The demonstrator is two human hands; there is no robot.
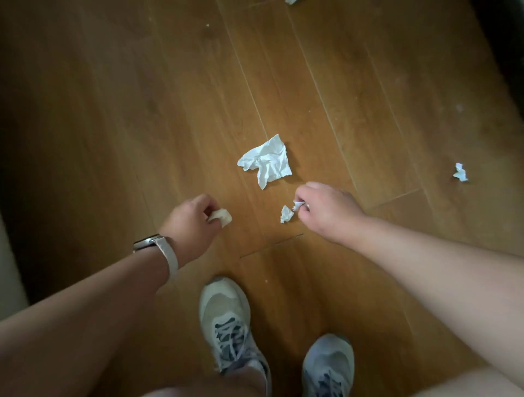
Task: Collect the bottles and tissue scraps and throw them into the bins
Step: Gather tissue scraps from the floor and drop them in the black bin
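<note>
My left hand is closed around a crumpled white tissue scrap that sticks out past the fingers. My right hand pinches a small tissue scrap between fingertips, just above the wooden floor. A second small scrap lies on the floor right beside those fingers. A large crumpled tissue lies on the floor a little beyond both hands. Another small scrap lies far to the right, and one more scrap shows at the top edge. No bottles or bins are in view.
I stand on a wooden plank floor, my two grey sneakers below the hands. A watch with a pale strap sits on my left wrist. Dark furniture edges border the right, a pale surface the lower left.
</note>
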